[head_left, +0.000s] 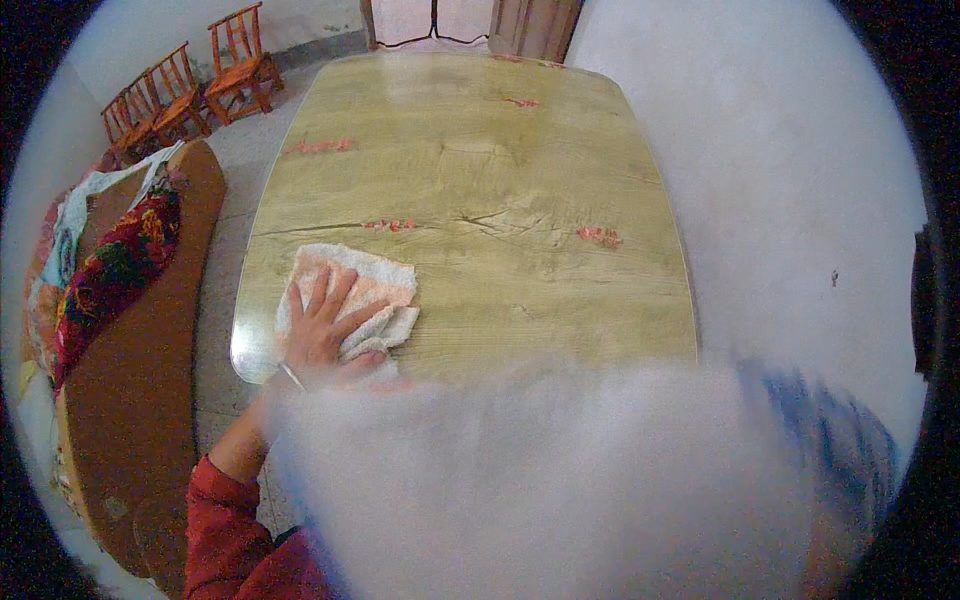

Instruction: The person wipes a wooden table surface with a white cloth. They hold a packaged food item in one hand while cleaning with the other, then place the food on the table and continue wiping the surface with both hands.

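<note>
My left hand (318,335) lies palm down near the table's left front corner, fingers spread and stretched out. Under it is a crumpled white and pale-orange cloth (385,268), flat against the table (520,290). A bracelet and a pushed-up red sleeve show on that arm. The tabletop is glossy and yellow-green, with wood-like grain and small red flower prints. Close in front of the view, a large blurred white sheet-like thing (560,470) with blue at its edges covers the lower middle and right. My right hand does not show.
Along the left stands a brown sofa-like seat (135,330) with colourful fabric (120,265) over it. Small wooden chairs (238,70) line the far left wall. A white wall (780,170) rises on the right. A wooden door (533,28) is at the back.
</note>
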Tool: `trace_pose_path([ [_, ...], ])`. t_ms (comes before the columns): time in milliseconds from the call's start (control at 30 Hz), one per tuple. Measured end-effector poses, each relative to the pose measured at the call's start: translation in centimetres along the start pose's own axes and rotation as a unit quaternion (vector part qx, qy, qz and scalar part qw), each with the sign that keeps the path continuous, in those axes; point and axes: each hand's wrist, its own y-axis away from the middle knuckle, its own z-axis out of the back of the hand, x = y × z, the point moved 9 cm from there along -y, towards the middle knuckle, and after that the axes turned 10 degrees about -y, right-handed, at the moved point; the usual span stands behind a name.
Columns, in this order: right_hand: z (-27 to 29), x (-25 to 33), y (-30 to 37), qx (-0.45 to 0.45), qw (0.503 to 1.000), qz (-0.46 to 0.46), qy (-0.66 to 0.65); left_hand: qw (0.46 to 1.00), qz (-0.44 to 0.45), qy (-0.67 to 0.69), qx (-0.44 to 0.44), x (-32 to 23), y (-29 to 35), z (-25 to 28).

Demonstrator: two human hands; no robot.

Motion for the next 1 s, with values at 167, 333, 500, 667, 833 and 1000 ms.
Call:
trace_pose_path([
  [167,-2.9,-9.8,-8.7,0.065,0.973,-0.103,0.196,0.998,0.016,0.054,-0.013,2.1,-2.2,-0.3],
  [333,0.5,-28.0,-14.3,0.033,0.964,-0.249,0.088,0.996,0.067,0.045,-0.030,3.5,-5.8,-0.1],
  [500,3.1,-39.4,-15.8,-0.010,0.950,-0.283,0.130,0.996,0.068,0.042,-0.051,3.3,-6.3,-1.3],
  [667,5.3,-37.2,-15.8,-0.054,0.917,-0.180,0.352,0.996,0.078,0.039,-0.033,3.3,-6.0,-0.7],
  [833,5.9,-34.8,-12.3,0.000,0.941,-0.207,0.266,0.997,0.045,0.040,-0.050,1.5,-5.6,0.2],
  [1000,8.7,-26.6,-5.3,-0.036,0.925,-0.236,0.296,0.992,-0.100,0.075,-0.030,-6.9,-0.2,2.2],
])
